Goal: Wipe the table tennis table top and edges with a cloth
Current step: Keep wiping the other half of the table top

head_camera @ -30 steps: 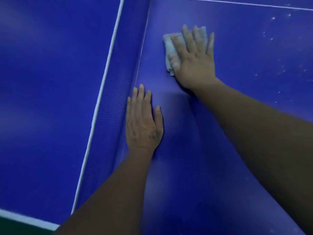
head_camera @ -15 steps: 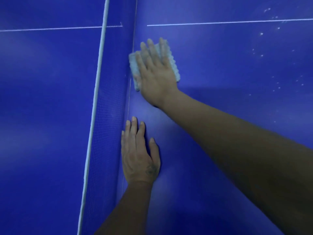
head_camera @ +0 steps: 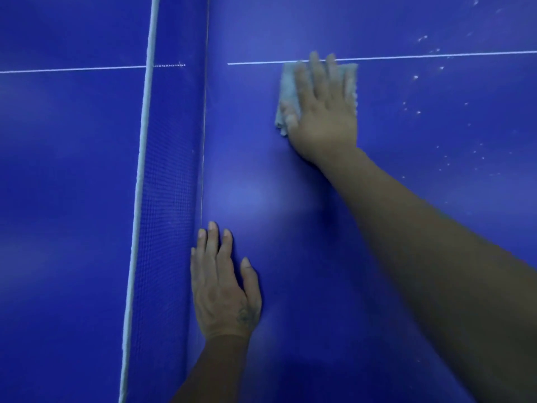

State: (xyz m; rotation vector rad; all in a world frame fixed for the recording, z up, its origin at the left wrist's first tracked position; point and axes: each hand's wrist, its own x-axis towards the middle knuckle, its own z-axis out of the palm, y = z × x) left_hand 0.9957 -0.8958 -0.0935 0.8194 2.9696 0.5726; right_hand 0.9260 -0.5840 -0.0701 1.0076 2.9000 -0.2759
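We record the right hand [head_camera: 322, 112] lying flat on the cloth [head_camera: 287, 91], fingers straight and slightly spread, pressing it onto the blue table top [head_camera: 290, 213] at about 1 o'clock in the view; no finger curls round it. The pale cloth, somewhat blurred, shows at the hand's 9 and 3 o'clock sides, and its far edge meets the thin white centre line [head_camera: 436, 56]. The left hand [head_camera: 223, 283] rests palm down at 6 o'clock, fingers straight and together, holding nothing, with its little-finger side just beside the foot of the net [head_camera: 168, 199]. The net runs from 12 to 6 o'clock. White specks [head_camera: 418, 112] lie at 2 o'clock, apart from the cloth.
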